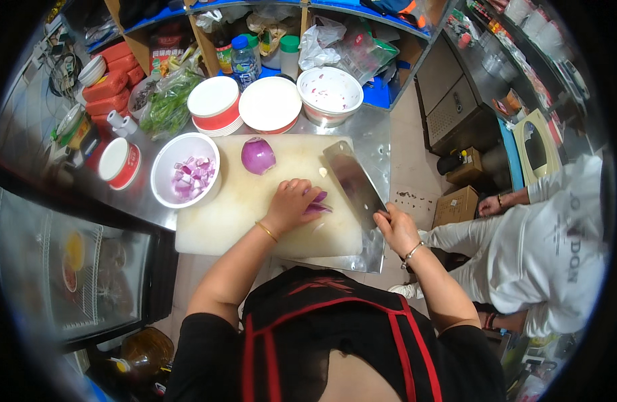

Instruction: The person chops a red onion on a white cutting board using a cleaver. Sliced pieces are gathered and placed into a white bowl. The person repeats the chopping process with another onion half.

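My left hand (293,205) rests on sliced red onion pieces (319,203) on a white cutting board (228,228), its fingers curled over them. In my right hand (400,231) is the handle of a cleaver (354,182), whose broad blade lies over the board's right part, apart from the onion under my left hand. A peeled red onion piece (258,156) sits near the board's far edge. A small pale piece (323,172) lies between that onion and the blade. At the board's left, a white plastic bowl (185,171) holds chopped red onion (192,178).
Behind the board stand stacked lidded tubs (215,103), another white tub (270,103) and a bowl with onion bits inside (330,93). Leafy greens in a bag (171,100) lie at the back left. A person in white (534,246) is at the right, beyond the metal table's edge (383,151).
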Tool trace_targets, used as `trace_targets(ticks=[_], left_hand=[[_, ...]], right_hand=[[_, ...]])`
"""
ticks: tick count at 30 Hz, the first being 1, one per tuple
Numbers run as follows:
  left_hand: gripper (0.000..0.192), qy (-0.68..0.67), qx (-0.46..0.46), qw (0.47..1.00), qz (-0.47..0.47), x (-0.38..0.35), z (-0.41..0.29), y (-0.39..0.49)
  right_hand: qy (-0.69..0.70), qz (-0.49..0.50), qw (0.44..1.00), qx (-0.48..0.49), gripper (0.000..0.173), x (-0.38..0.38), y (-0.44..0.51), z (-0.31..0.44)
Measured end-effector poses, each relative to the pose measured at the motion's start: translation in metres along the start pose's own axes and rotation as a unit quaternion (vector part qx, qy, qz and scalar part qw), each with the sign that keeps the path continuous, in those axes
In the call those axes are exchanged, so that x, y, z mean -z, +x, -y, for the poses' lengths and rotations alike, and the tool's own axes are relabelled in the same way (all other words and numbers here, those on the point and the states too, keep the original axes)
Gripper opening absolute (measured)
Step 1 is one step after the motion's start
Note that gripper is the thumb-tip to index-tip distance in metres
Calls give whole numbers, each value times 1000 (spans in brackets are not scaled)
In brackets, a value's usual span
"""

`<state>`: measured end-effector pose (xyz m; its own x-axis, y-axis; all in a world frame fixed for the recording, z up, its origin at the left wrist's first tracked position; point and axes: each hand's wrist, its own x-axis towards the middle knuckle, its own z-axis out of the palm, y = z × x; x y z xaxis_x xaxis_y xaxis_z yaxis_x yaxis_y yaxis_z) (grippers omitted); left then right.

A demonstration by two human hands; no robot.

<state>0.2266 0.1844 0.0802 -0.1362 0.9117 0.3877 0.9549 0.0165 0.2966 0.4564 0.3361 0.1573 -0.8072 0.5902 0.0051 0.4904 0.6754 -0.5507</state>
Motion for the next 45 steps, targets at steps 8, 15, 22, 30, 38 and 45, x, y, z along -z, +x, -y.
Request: trace_targets(ticks=[8,15,22,30,38,45], left_hand=[[57,63,320,945,18,-9,-30,-19],[77,-132,178,975,5,9,-10,-38],[46,-121,103,984,-82,-7,-8,-12],[23,-83,62,994,-39,-14,4,2],[28,-47,172,984,-17,-17,-13,-6],[48,-75,163,976,-126,-7,-23,-29]], right_hand=[[-15,71,994,81,17,-11,2,25],[-54,85,990,96,16,-5,8,35],[-61,63,995,41,17,-5,18,23],[9,26,1000,10,17,-6,7,11],[-39,33,999,-14,16,-14,-9,4],[-87,33,996,-9,16,-28,-17,3]])
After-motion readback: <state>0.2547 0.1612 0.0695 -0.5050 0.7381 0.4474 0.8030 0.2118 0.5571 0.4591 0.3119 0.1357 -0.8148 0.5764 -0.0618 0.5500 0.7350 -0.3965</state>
